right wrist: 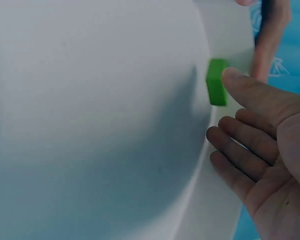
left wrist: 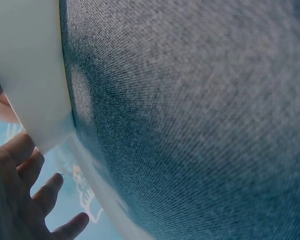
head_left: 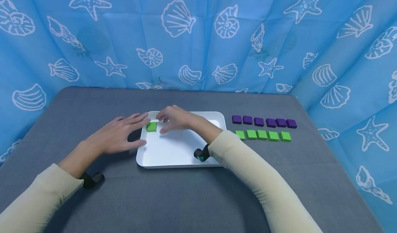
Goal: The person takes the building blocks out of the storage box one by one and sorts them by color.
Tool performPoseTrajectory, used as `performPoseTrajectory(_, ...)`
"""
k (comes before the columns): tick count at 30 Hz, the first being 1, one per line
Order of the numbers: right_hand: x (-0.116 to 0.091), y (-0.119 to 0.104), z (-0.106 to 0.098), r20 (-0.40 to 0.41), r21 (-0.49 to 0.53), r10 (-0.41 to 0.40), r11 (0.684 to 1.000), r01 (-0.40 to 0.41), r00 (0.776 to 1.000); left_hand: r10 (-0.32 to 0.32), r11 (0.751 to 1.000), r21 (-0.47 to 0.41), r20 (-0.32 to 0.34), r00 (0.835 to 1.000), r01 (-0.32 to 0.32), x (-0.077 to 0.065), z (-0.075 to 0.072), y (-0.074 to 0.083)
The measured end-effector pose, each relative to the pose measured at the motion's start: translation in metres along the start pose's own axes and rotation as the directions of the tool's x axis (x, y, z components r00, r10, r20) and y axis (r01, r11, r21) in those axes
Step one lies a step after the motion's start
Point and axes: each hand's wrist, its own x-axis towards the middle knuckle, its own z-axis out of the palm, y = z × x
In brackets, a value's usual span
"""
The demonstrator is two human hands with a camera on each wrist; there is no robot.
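Observation:
One green block [head_left: 151, 127] lies in the far left corner area of a white rectangular tray [head_left: 181, 152]. My left hand [head_left: 119, 133] is at the tray's left edge, its fingers spread and fingertips right at the rim beside the block. Over the tray, just right of the block, is my right hand [head_left: 175, 118], with nothing in its grasp. The right wrist view shows this right hand [right wrist: 270, 145] with thumb and fingers apart; the thumb tip overlaps the green block [right wrist: 217, 82]. In the left wrist view the left hand's fingers [left wrist: 47, 192] reach past the tray's corner.
Right of the tray, a row of several purple blocks [head_left: 258, 122] lies behind a row of several green blocks [head_left: 262, 135]. A grey cloth [head_left: 173, 202] covers the table. Behind and along the right side hangs a blue curtain [head_left: 201, 47] with white shells and starfish.

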Motion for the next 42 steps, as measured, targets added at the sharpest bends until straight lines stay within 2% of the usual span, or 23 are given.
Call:
performPoseTrajectory(7, 0.012, -0.003, 0.007, -0.039, -0.057, -0.017, 0.998, 0.015, 0.999, 0.007, 1.000, -0.006, -0.004, 1.000, -0.007, 0.001, 0.000, 0.001)
performPoseTrajectory(12, 0.015, -0.005, 0.009, -0.070, -0.065, 0.014, 0.998, -0.019, 0.997, 0.016, 1.000, -0.005, -0.010, 1.000, -0.016, 0.002, -0.001, 0.001)
performPoseTrajectory(22, 0.013, -0.004, 0.015, -0.101, -0.162, 0.042, 0.985, -0.058, 0.994, 0.022, 1.000, -0.016, 0.001, 1.000, -0.022, 0.003, 0.000, 0.003)
performPoseTrajectory(33, 0.002, -0.004, 0.011, -0.025, -0.206, -0.012, 0.979, 0.006, 1.000, 0.013, 1.000, 0.004, -0.019, 1.000, -0.013, 0.000, 0.001, 0.003)
performPoseTrajectory(42, -0.029, 0.000, 0.004, 0.029, -0.256, -0.061, 0.964, 0.066, 0.998, 0.009, 1.000, 0.003, -0.015, 1.000, -0.009, -0.002, 0.000, 0.003)
